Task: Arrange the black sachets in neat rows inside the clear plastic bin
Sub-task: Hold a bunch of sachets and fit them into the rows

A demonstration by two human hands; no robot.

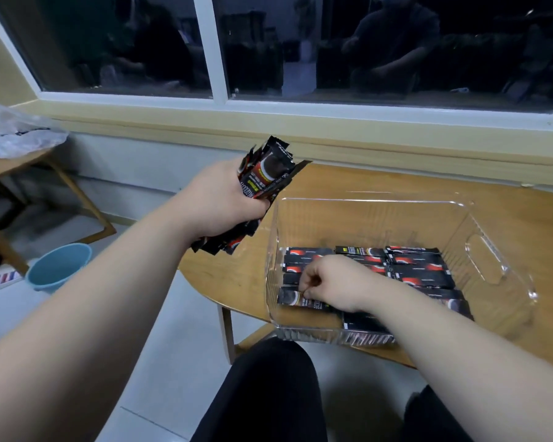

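Note:
A clear plastic bin (479, 224) stands on the wooden table. Several black sachets (422, 269) lie flat in rows on its floor. My left hand (221, 205) is raised left of the bin and grips a thick bundle of black sachets (268, 173), whose ends stick out above and below my fist. My right hand (332, 282) is down inside the bin at its near left. Its fingers pinch one black sachet (289, 296) that lies flat on the bin floor. My right forearm hides part of the near rows.
The wooden table (380, 183) stands against the wall under a dark window (300, 46). A light blue bucket (58, 266) sits on the tiled floor at left. A second table with a plastic bag (10, 132) is at far left. My dark-trousered knees (268, 393) are below.

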